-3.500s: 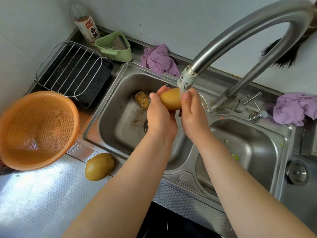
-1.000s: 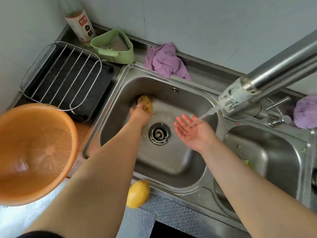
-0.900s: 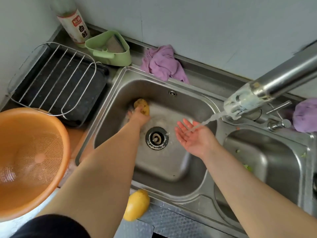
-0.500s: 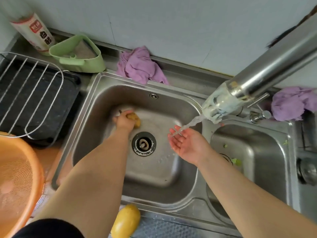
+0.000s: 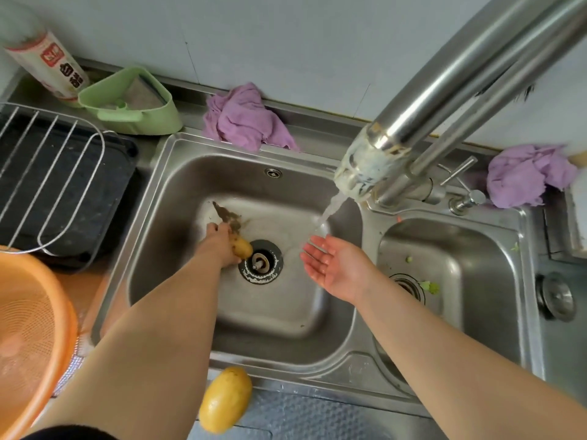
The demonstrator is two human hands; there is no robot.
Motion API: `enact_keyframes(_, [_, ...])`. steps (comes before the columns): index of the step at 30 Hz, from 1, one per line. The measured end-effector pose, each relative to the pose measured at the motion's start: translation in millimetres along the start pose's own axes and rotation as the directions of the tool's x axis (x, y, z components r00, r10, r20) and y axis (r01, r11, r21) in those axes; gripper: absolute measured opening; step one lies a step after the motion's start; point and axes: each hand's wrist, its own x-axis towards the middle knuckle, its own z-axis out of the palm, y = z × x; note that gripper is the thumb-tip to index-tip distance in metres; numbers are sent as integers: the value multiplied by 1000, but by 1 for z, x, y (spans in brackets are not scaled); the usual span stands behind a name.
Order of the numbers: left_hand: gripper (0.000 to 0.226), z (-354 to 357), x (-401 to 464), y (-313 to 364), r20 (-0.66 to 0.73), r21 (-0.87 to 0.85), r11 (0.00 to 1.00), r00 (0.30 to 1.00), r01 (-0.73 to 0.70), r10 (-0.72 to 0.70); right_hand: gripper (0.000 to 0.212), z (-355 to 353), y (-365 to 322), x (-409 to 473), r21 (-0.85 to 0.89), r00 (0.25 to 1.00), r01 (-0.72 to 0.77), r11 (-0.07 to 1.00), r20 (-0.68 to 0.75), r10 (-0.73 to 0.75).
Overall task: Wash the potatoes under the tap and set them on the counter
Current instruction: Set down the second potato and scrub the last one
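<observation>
Left hand (image 5: pixel 222 246) is down in the big basin of the sink (image 5: pixel 165 198), fingers wrapped round a small muddy potato (image 5: pixel 242 248) right at the left rim of the drain (image 5: pixel 261 262). A brown smear of dirt (image 5: pixel 227 215) trails across the basin floor behind it, toward the back wall.

Right hand (image 5: pixel 333 265) hangs over the right side of that basin, palm up, fingers spread wide, nothing in it. Water (image 5: pixel 328 211) runs from the tap (image 5: pixel 365 166) and lands at its fingertips (image 5: pixel 309 241); the palm is wet and shiny.

On the counter (image 5: pixel 317 417), hard against the front edge of the sink, lies a clean yellow potato (image 5: pixel 225 398), touching nobody.

Back left corner, a bottle (image 5: pixel 47 61) with a white label: red patch on top, dark characters below, too blurred for me to read. Beside it a green holder (image 5: pixel 127 103), then a purple cloth (image 5: pixel 244 119) draped on the sink's back rim. Another purple cloth (image 5: pixel 524 176) sits past the tap at the right. An orange colander (image 5: pixel 28 338) fills the left edge, with a wire rack (image 5: pixel 47 173) over a black tray behind it.
</observation>
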Motion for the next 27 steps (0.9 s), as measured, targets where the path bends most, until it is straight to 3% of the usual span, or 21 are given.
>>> enact_keyframes(3, [84,3,-27,5,19,-263,962,997,72,-69,22,2,3,-6,-68,1000,25,997,-10,-26])
enact_keyframes(5, [81,-2,-51,25,33,-546,834,996,84,-79,14,9,4,-10,-203,994,104,974,-24,-111])
enact_keyframes(8, [67,-17,-97,64,87,-794,607,995,40,48,17,17,4,-21,-468,945,299,832,27,-325])
enact_keyframes(10, [49,-24,-131,87,92,-893,450,983,10,160,35,25,1,-32,-504,922,380,776,145,-358])
enact_keyframes(12, [37,-29,-164,104,88,-959,283,961,11,263,39,30,-4,-42,-464,898,439,769,232,-373])
enact_keyframes(14, [36,-30,-189,114,75,-993,106,942,42,328,33,29,-11,-53,-448,874,485,751,267,-405])
enact_keyframes(16, [40,-30,-208,121,35,-999,-8,941,40,335,36,26,-15,-64,-477,848,529,702,323,-420])
enact_keyframes(18, [36,-29,-223,130,-36,-999,-22,964,-31,263,38,27,-14,-74,-497,829,559,664,351,-435])
enact_keyframes(22, [21,-31,-245,155,-197,-977,89,980,-193,-34,15,38,-11,-81,-454,800,589,668,214,-560])
enact_keyframes(24, [19,-30,-250,165,-215,-976,56,972,-210,-93,8,44,-12,-83,-436,788,592,678,135,-601])
enact_keyframes(27, [13,-35,-255,174,-185,-981,-28,968,-192,-168,25,46,-16,-88,-390,815,560,731,100,-571])
